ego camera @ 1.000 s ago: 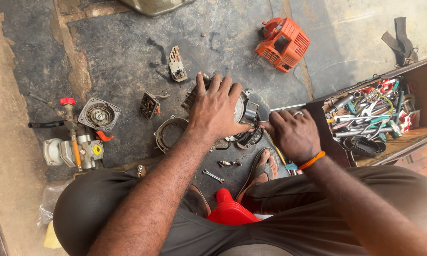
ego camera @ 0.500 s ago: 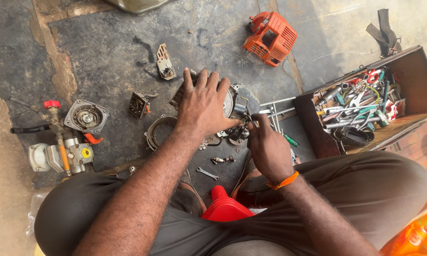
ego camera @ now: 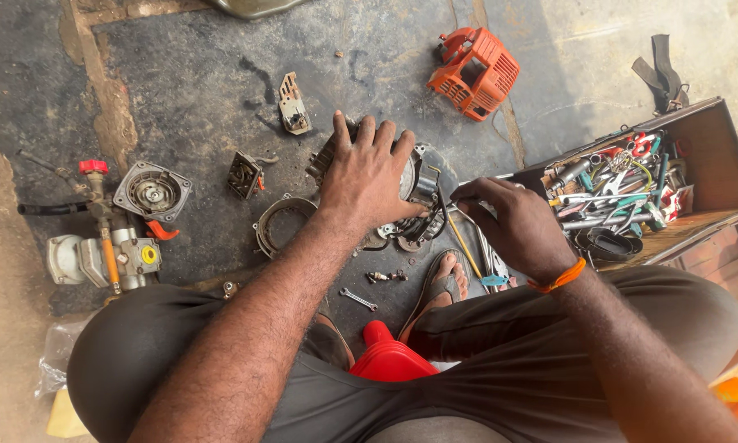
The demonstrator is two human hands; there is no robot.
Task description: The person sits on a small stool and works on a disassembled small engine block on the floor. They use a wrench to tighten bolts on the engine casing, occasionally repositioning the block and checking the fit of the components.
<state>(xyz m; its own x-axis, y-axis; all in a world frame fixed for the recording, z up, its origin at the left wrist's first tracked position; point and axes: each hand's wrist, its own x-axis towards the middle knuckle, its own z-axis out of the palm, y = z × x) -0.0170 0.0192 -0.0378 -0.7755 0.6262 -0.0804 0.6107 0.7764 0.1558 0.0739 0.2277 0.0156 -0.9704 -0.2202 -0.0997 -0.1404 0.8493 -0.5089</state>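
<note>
- Both hands are working over a small engine block (ego camera: 414,193) that is sitting on the dark concrete floor (ego camera: 180,74), just ahead of the person's sandalled foot (ego camera: 444,287).
- Left hand (ego camera: 367,176) is lying spread wide, palm down, on top of the engine block, fingers fanning over its far side and pressing it in place.
- Right hand (ego camera: 512,226) is curling nearly closed, its fingertips pinching a thin dark tool (ego camera: 443,199) whose tip is touching the engine block's right side; an orange band is circling the wrist.
- Most of the engine block is lying hidden under the left palm, so its form is hard to make out.
- What kind of tool it is cannot be told; only a short part is showing beyond the fingers.
- An open toolbox (ego camera: 713,139) crowded with tools is standing at the floor's right edge, near the right hand.
- An orange engine cover (ego camera: 477,74) is lying well beyond the hands.
- A pump assembly with a red-handled valve (ego camera: 107,246) is resting near the left edge.
- A red funnel (ego camera: 385,361) is showing between the knees, partly cut off by the legs.
</note>
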